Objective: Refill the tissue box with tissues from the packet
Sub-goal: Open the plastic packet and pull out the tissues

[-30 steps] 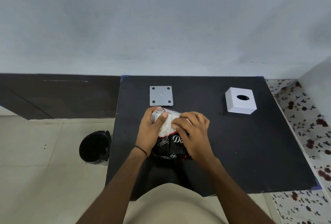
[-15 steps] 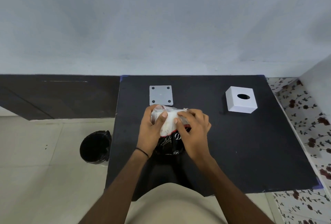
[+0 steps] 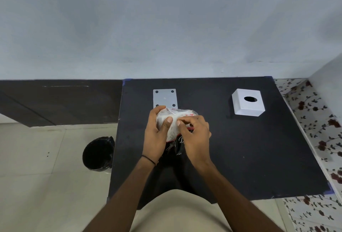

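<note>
A plastic tissue packet, clear at the top with white tissues inside and black with white lettering below, is held upright over the middle of the black table. My left hand grips its left side, thumb across the front. My right hand pinches the plastic at the packet's upper front. The white tissue box, with a dark oval hole on top, stands at the back right of the table, apart from both hands. Its flat white base plate, with a black dot in each corner, lies just behind the packet.
A black bin stands on the tiled floor left of the table. A dark low panel runs along the wall at the left. A floral-patterned surface borders the table's right edge.
The packet has been lifted and tilted more upright, toward the base plate. My right hand's fingers slid from covering the packet's right side to pinching the plastic near its top front.
</note>
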